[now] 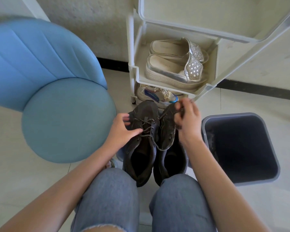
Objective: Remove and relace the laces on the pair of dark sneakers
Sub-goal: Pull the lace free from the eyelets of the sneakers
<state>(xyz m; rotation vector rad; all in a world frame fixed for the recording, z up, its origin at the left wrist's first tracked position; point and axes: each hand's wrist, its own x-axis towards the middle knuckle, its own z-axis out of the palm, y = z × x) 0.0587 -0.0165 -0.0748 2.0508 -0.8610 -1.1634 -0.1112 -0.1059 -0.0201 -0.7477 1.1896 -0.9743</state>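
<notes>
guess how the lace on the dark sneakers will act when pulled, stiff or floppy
Probably floppy: the lace sags in a loose curve across both sneakers. Its braided weave looks rough, so it may drag through eyelets rather than slip. Likely light; the right hand seems to hold it by a pinch.

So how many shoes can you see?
5: left sneaker and right sneaker on the floor, back slipper and front slipper on the rack, one shoe below them. More may hide there.

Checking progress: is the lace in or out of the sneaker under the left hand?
In: the lace crosses the sneaker at its upper eyelets; the right hand pinches one end.
</notes>
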